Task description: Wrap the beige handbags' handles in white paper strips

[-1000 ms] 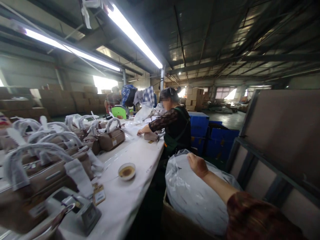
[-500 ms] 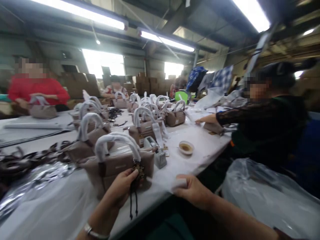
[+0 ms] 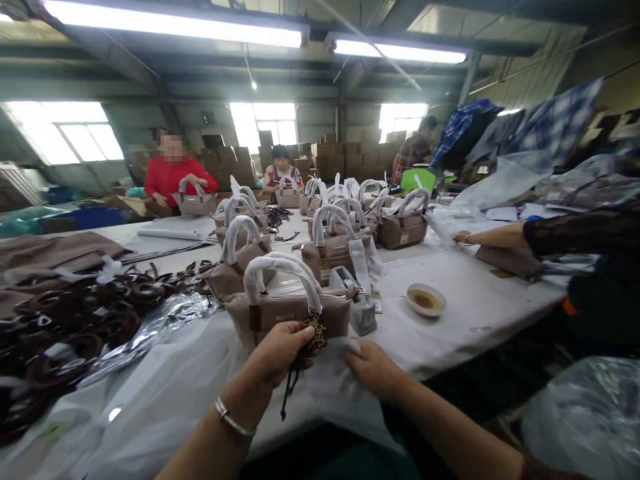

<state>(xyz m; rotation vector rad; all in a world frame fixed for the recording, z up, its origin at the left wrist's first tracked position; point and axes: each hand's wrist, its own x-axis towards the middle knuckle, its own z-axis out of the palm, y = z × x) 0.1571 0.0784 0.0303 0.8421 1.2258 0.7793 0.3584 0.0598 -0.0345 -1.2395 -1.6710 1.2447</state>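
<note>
A taupe handbag (image 3: 285, 313) with white-wrapped handles stands upright at the near edge of the table. My left hand (image 3: 283, 347) pinches a leopard-patterned charm (image 3: 316, 331) at the bag's front right, and dark cords hang below it. Just right of the bag, my right hand (image 3: 373, 367) grips a thin white translucent sheet (image 3: 340, 387), which spreads down over the table edge between my hands. Close behind the bag's right end sits a grey tape dispenser (image 3: 363, 313).
More wrapped bags (image 3: 335, 250) stand behind. A shallow dish (image 3: 426, 300) lies to the right. Dark brown straps (image 3: 90, 327) are heaped left. A person's lace-sleeved arm (image 3: 575, 233) reaches in from the right. A person in red (image 3: 175, 177) stands across the table.
The view has turned right to left, so the scene sits further right. The white sheet, narrow and blurred before, now hangs spread out, with my right hand closer to the charm.
</note>
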